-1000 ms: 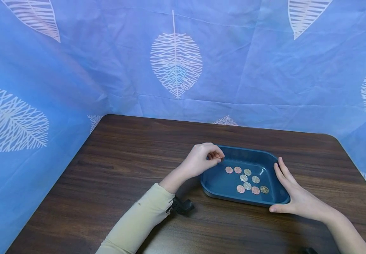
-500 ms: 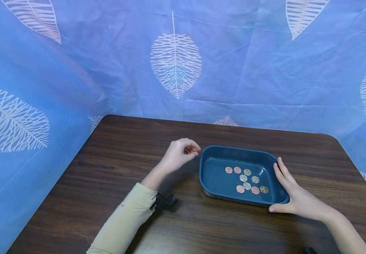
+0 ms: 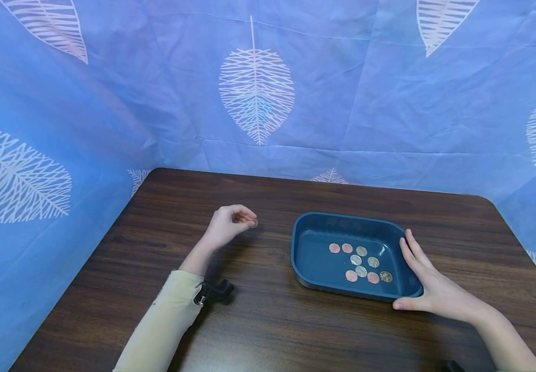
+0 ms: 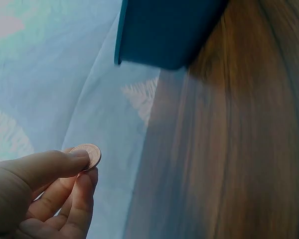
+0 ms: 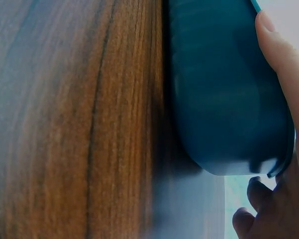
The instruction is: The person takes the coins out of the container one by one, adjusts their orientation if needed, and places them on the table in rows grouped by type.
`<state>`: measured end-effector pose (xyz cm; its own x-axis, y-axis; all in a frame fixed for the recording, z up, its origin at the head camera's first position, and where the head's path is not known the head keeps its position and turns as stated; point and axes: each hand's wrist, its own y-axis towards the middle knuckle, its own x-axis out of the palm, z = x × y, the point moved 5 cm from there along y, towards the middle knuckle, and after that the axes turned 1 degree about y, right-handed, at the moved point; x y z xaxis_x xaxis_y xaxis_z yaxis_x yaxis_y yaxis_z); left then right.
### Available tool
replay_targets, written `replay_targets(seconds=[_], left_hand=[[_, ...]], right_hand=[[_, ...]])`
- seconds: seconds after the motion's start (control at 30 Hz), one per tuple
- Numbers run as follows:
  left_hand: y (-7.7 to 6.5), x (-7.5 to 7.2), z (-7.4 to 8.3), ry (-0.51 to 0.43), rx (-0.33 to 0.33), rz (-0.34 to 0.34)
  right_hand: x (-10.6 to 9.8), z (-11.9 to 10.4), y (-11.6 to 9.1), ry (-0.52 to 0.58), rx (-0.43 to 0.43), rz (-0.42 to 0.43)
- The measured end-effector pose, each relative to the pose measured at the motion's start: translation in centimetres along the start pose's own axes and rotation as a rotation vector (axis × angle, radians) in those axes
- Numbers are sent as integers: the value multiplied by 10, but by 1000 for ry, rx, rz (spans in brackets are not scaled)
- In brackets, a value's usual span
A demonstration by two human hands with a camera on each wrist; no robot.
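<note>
My left hand (image 3: 228, 226) pinches a copper-coloured coin (image 4: 93, 154) between thumb and fingertips, over the table to the left of a blue tray (image 3: 316, 261). Most of the coin's face shows in the left wrist view; the thumb hides part of it. Inside the tray lie several coins: reddish copper ones (image 3: 334, 248), silvery ones (image 3: 355, 260) and a darker brassy one (image 3: 386, 277). At the tray's right end, my right hand (image 3: 437, 293) rests around the near corner, with straight, spread fingers along the rim and the thumb at the front side.
The dark wood-grain table (image 3: 258, 320) carries the tray on its right half. Behind and to the left hangs a blue cloth (image 3: 179, 77) with white leaf prints. A black strap device (image 3: 214, 292) sits on the left wrist.
My left hand has moved left, out from over the tray to above the bare table, with the coin in its fingers. The right hand and the tray have stayed put.
</note>
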<state>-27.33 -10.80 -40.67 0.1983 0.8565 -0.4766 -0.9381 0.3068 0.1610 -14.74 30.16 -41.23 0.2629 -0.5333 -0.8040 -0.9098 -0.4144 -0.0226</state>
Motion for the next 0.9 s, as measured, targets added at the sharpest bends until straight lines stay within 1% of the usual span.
replay_targets(seconds=[0.1,0.23,0.37,0.5,0.73,0.9], left_hand=[[-4,-9,-11,-35,-40,8],[-8,-21,-23,-49,-84,15],[-13,-33,-30,-16,-108,28],[-17,-42,-37,30,-148,39],[-22,-46,-49,62,-211,33],[-23,-47,-55,95,-230,40]], right_hand=[[0,0,0,3,0,2],[1,0,0,8,3,-1],[0,0,0,13,1,-3],[0,-1,0,15,-5,-3],[0,-1,0,15,-12,-8],[0,-2,0,12,-21,-9]])
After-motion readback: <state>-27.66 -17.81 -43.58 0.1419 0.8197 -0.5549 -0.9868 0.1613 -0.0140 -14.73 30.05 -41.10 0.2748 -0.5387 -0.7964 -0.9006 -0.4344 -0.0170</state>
